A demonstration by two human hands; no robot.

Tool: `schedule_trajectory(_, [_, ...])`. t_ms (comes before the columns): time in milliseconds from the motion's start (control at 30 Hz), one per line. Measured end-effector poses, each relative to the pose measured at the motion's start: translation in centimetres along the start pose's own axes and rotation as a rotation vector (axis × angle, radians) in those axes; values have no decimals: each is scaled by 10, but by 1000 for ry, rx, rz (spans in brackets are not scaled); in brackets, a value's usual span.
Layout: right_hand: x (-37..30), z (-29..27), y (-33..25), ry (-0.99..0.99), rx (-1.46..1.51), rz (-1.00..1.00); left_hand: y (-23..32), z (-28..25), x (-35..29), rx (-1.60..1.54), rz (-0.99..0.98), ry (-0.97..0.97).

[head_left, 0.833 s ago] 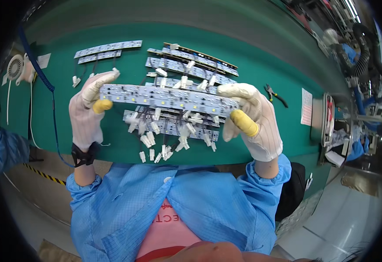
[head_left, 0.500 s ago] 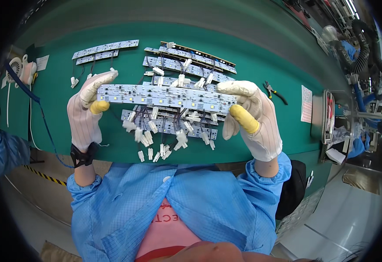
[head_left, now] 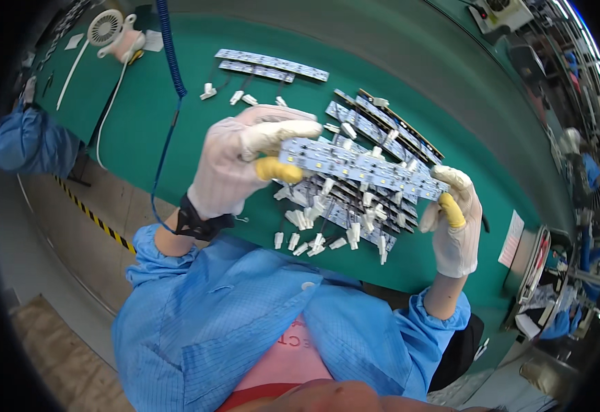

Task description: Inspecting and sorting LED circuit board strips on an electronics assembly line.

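A long, narrow LED circuit board point(head_left: 363, 169) is held up over the bench, its chip side showing and its right end lower in the picture. My left hand point(head_left: 234, 156), in a white glove with a yellow thumb tip, pinches the left end. The right end is gripped by my right hand point(head_left: 459, 223), gloved the same way. Beneath the board lies a pile of similar LED boards point(head_left: 344, 218), partly hidden by it. Wires with white plug connectors point(head_left: 301, 220) spill from the pile toward me. A black strap point(head_left: 200, 221) circles my left wrist.
Two more LED boards point(head_left: 272, 67) lie on the green bench mat point(head_left: 132, 103) at the back. A coiled blue cord point(head_left: 167, 48) and a small white fan point(head_left: 106, 27) are left. A printed sheet point(head_left: 511, 239) and a metal tray point(head_left: 530, 264) are right. Another person's blue sleeve point(head_left: 32, 144) shows far left.
The view has turned left, so the bench and boards appear slanted and shifted right. Both hands keep hold of the board, which now slopes down to the right in the picture.
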State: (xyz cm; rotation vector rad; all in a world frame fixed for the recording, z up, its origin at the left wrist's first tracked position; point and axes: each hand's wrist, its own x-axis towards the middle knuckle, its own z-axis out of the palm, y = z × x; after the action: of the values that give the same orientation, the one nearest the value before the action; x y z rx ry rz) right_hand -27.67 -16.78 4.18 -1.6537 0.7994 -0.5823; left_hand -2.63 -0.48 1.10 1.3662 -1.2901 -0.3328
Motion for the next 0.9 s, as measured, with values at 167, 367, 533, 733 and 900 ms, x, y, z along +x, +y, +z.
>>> schedule_trajectory(167, [4, 0, 4, 0, -64, -1, 8, 2, 2, 30, 66, -7])
schedule_trajectory(367, [-10, 16, -21, -11, -1, 5, -9, -11, 7, 41, -292, -72])
schedule_trajectory(533, [-8, 14, -19, -17, 13, -4, -26, -15, -3, 55, -289, -70])
schedule_trajectory(733, [2, 0, -1, -8, -40, 28, -4, -8, 1, -22, -64, -146])
schedule_trajectory(900, [-4, 2, 1, -5, 50, 28, 1, -3, -4, -147, -256, -66])
